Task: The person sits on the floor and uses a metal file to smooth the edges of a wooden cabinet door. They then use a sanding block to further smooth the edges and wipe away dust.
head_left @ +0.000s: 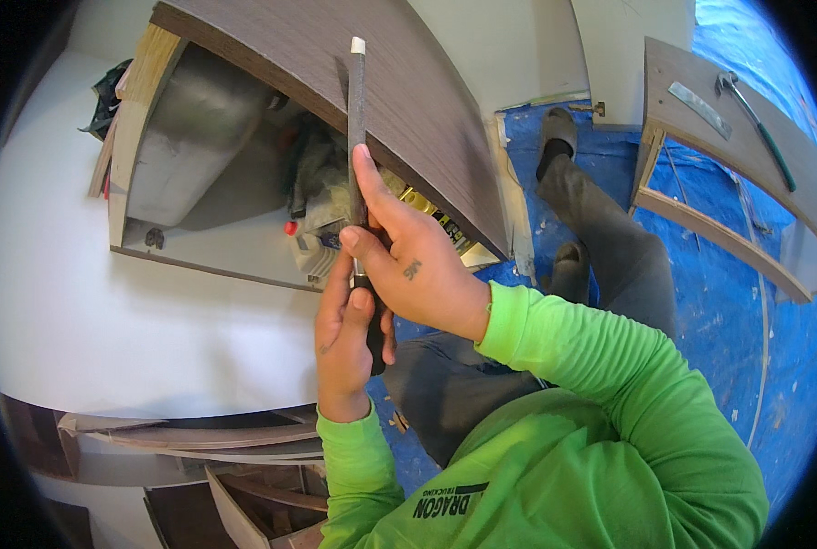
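I hold a long, narrow dark tool (357, 101), apparently a file, upright in the picture with its pale tip at the top. My left hand (340, 352) is closed round its black handle (373, 343). My right hand (416, 263) grips the shank just above, index finger laid along it and thumb pressed on it. Behind the tool is a brown wood-grain cabinet (427, 101), open at one side, holding a large grey object (189, 137), crumpled material (321, 206), a small red item (290, 228) and something yellow (415, 200).
A hammer (758, 128) and metal strip (699, 110) lie on a board (669, 64) at the right. Blue sheeting (719, 329) covers the floor around my legs (600, 215). A white surface (88, 320) is at left, curved wooden pieces (225, 435) at lower left, pale panels (610, 46) at top.
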Tool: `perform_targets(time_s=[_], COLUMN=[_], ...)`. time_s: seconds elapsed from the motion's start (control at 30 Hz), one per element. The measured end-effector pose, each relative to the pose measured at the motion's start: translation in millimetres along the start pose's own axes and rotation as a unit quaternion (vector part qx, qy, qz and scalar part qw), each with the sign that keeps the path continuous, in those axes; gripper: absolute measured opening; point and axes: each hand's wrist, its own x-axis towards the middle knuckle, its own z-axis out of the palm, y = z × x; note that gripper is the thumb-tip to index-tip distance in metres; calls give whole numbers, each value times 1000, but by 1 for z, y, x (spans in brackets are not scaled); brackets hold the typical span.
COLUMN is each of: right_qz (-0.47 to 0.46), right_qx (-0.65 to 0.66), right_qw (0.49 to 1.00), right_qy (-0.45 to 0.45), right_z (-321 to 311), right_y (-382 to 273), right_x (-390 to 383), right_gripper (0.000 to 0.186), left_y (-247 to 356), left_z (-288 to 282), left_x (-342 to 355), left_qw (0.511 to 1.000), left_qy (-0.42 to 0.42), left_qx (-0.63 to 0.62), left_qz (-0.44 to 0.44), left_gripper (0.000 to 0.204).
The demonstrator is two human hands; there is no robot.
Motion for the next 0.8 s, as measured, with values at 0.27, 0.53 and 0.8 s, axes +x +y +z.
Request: perform_targets(time_s=[0.27,0.53,0.8], right_qz=[20,6,0], right_qx=[-7,-15,-18], right_qw=[1000,1000,1000], right_qy=[1,12,6], right_z=[-3,1,2], right_y=[6,3,-12], right_x=[4,5,3], right_gripper=[76,75,76], left_y=[2,2,4], left_z=[3,-7,-4], left_x=[11,15,9], left_qw=[1000,1000,999], left_qy=[2,-22,-16], left_qx=[9,13,1], left_qz=[9,9,30], left_gripper=[65,75,69])
